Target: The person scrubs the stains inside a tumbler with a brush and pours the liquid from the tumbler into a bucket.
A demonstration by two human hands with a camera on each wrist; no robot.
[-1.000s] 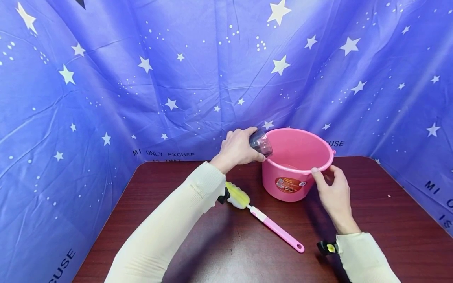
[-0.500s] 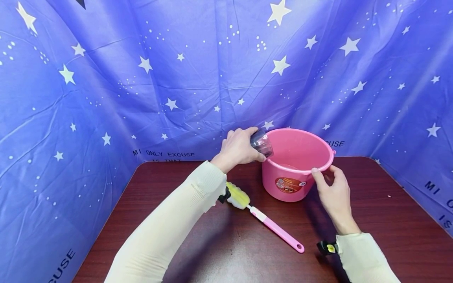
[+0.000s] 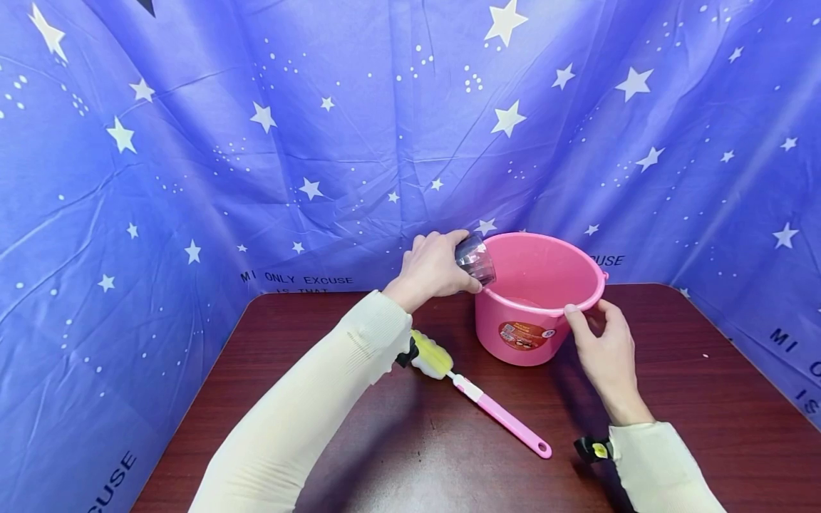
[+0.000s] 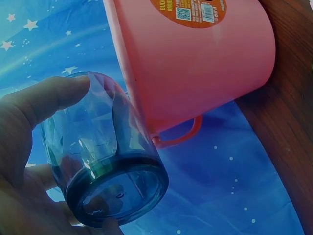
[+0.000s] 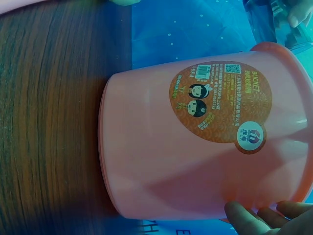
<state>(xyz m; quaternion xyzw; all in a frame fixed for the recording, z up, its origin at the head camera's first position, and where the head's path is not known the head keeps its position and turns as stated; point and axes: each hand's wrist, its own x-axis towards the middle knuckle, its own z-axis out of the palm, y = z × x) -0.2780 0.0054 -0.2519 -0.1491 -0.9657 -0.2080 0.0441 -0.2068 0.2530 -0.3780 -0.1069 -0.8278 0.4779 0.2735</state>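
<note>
My left hand (image 3: 432, 267) grips a clear, dark-tinted cup (image 3: 474, 261), tilted with its mouth toward the rim of a pink bucket (image 3: 522, 335). In the left wrist view, thumb and fingers wrap the cup (image 4: 98, 132), its thick base facing the camera. Some liquid seems to lie inside it, but the amount is hard to tell. My right hand (image 3: 606, 349) holds the bucket at its near right rim, thumb on the rim and fingers on the outer side. The right wrist view shows the bucket's orange label (image 5: 222, 100) and fingertips (image 5: 244, 218) against the wall.
A cleaning brush with a yellow-and-white sponge head (image 3: 432, 355) and a pink handle (image 3: 513, 424) lies in front of the bucket on the dark wood table (image 3: 449, 477). A blue star-printed curtain (image 3: 359, 142) hangs behind and on both sides.
The cup in my left hand has shifted very slightly to the right at the bucket's rim. The bucket, right hand and brush stay where they were.
</note>
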